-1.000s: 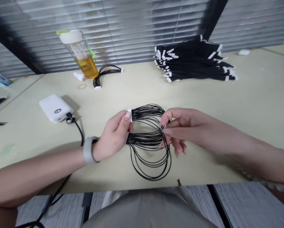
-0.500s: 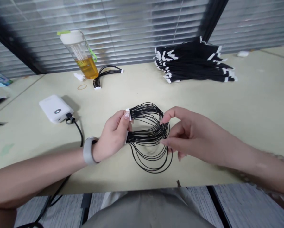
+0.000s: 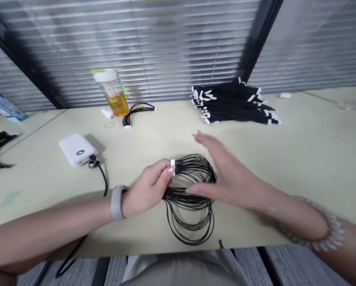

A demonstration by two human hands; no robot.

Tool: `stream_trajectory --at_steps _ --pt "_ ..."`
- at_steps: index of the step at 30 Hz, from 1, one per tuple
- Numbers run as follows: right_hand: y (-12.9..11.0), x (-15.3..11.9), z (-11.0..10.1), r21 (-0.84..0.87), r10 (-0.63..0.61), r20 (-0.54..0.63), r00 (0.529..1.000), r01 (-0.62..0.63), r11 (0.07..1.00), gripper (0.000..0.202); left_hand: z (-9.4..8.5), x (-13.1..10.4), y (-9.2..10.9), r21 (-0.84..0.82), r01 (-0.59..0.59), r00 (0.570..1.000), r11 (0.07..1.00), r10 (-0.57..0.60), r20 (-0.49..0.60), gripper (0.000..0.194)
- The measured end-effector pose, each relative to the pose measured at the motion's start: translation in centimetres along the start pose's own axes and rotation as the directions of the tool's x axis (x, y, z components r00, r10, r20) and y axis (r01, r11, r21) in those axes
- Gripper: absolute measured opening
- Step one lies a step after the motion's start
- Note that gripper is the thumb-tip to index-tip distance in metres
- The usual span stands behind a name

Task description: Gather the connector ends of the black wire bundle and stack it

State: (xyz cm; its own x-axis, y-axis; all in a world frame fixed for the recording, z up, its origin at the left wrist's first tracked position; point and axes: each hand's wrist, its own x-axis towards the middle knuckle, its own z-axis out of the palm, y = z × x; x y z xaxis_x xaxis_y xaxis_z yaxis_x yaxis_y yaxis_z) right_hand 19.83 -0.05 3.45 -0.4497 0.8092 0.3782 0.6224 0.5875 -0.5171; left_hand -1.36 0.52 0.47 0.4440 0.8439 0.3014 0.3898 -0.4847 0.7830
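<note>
My left hand (image 3: pixel 151 184) is closed on the white connector end of a black wire harness (image 3: pixel 192 198), its thumb on top of the connector. The thin black wires bend in a loop to the right, and several strands sag lower toward the table's front edge. My right hand (image 3: pixel 229 178) is open at the right side of the loop, thumb and fingers spread wide around the bend. Whether its palm or thumb touches the wires I cannot tell.
A thick pile of black wire harnesses (image 3: pixel 234 103) lies at the back right. A drink bottle (image 3: pixel 115 93), a small harness (image 3: pixel 139 108) and a rubber band (image 3: pixel 109 124) are at the back left. A white power bank (image 3: pixel 78 149) with a black cable (image 3: pixel 103 178) lies left of my hands.
My right hand has opened wide, its fingers lifting off the bend of the wires. The left hand keeps hold of the connector end. The whole view has tilted upward.
</note>
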Motion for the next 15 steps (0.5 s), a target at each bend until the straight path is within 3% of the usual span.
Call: stream_trajectory --at_steps 2,4,6,7,8,10,13,15 --pt "-0.1 -0.1 0.4 -0.012 0.029 0.142 0.989 -0.028 1.000 0.084 -0.1 -0.1 0.3 0.060 -0.015 0.999 0.998 0.013 0.034 0.027" --pt "0.0 -0.2 0.2 0.003 0.099 0.116 0.988 -0.100 0.995 0.065 -0.5 0.1 0.4 0.150 -0.020 1.000 0.988 0.017 0.020 0.021" --pt "0.4 0.0 -0.8 0.117 0.178 -0.092 0.980 -0.166 0.979 0.040 -1.1 0.7 0.1 0.220 0.001 0.998 0.975 0.012 -0.055 0.016" --pt "0.6 0.1 -1.5 0.232 0.216 -0.214 0.953 -0.165 0.959 0.030 -1.5 1.1 -0.2 0.230 0.023 0.993 0.973 0.004 -0.115 0.017" --pt "0.8 0.3 -2.2 0.372 0.256 -0.310 0.916 -0.131 0.919 0.021 -1.9 1.7 -0.5 0.214 0.053 0.983 0.975 -0.014 -0.181 0.018" --pt "0.8 0.8 -3.4 0.635 0.318 -0.380 0.868 -0.005 0.773 0.013 -2.9 2.9 -1.3 0.129 0.120 0.955 0.984 -0.079 -0.287 0.021" --pt "0.2 0.8 -4.3 0.828 0.291 -0.282 0.914 0.079 0.555 0.011 -4.2 4.2 -2.0 -0.042 0.223 0.912 0.974 -0.224 -0.343 0.021" --pt "-0.2 0.0 -4.3 0.851 0.215 -0.212 0.953 0.072 0.520 0.013 -4.8 4.6 -2.2 -0.079 0.227 0.905 0.971 -0.240 -0.351 0.020"
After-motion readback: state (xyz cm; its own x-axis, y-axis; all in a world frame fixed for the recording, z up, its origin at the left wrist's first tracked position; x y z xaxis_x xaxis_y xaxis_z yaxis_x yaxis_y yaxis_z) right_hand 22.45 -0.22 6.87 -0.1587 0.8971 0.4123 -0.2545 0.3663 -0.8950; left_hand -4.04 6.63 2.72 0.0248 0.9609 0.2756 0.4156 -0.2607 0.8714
